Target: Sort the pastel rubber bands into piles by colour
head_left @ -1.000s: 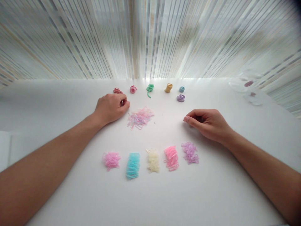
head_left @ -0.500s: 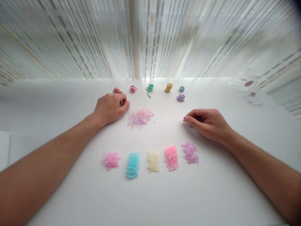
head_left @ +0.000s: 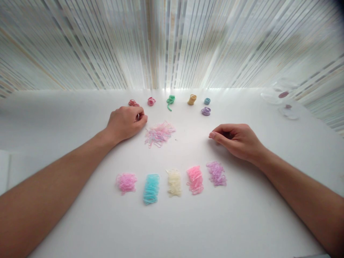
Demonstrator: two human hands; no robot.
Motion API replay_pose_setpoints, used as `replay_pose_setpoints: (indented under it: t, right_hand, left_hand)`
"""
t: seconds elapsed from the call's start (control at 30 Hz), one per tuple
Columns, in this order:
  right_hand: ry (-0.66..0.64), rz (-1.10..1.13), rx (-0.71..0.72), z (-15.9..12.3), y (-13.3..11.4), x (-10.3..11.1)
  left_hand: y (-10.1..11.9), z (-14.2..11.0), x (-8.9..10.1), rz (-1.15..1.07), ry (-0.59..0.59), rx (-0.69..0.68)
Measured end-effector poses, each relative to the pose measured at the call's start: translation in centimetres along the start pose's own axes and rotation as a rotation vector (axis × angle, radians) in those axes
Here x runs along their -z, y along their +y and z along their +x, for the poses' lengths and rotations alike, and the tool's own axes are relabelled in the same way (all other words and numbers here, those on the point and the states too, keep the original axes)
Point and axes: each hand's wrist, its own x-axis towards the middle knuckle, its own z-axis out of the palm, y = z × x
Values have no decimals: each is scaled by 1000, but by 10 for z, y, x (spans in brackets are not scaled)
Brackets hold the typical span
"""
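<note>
My left hand [head_left: 127, 122] rests on the white table with its fingers curled in to the thumb. It lies just left of a loose mixed heap of pale pink, lilac and bluish rubber bands [head_left: 159, 135], close in front of a red-brown coiled band [head_left: 132, 103]. My right hand [head_left: 236, 140] rests on its side to the right of that heap, thumb and fingertips pressed together. Nothing shows in either hand. Nearer to me are separate piles of small bands: orchid pink [head_left: 127, 182], turquoise [head_left: 151, 189], cream [head_left: 174, 183], bright pink [head_left: 195, 180] and lilac [head_left: 216, 173].
Along the back stand coiled bands in pink [head_left: 151, 101], green [head_left: 170, 100], mustard [head_left: 191, 100], light blue [head_left: 206, 101] and purple [head_left: 206, 111]. Clear plastic pieces [head_left: 288, 111] lie at the far right. A striped curtain [head_left: 166, 43] hangs behind the table [head_left: 172, 229].
The view has shifted very slightly. Both hands and all the bands keep their places.
</note>
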Motion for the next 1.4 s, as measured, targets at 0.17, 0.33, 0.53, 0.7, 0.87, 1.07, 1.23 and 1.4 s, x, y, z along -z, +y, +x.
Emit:
replay_pose_setpoints:
  t: [0.17,0.33,0.53,0.7,0.87,1.07,1.23,1.4]
  right_hand:
    - [4,7,-7,0,1,-1]
    - [3,8,-6,0,1,-1]
    - [3,14,-4,-1,1,-1]
    - [1,9,-13,-1,1,-1]
    - [26,11,-39,1,1,-2]
    - [-36,-12,-38,15,-20,-1]
    - [-110,-45,104,45,-52,-6]
    - [-168,66,210,71,-62,-34]
  left_hand:
    - [1,0,1,16,-6,0]
    - [2,0,1,18,-14,2]
    - [1,1,1,15,-11,1]
    - [0,0,0,19,-24,-9]
    - [-2,0,-2,6,-13,-40]
    - [-4,0,-5,-18,-20,-59]
    - [-4,-1,-6,-28,-13,-71]
    - [-3,-2,-3,-35,-25,-69]
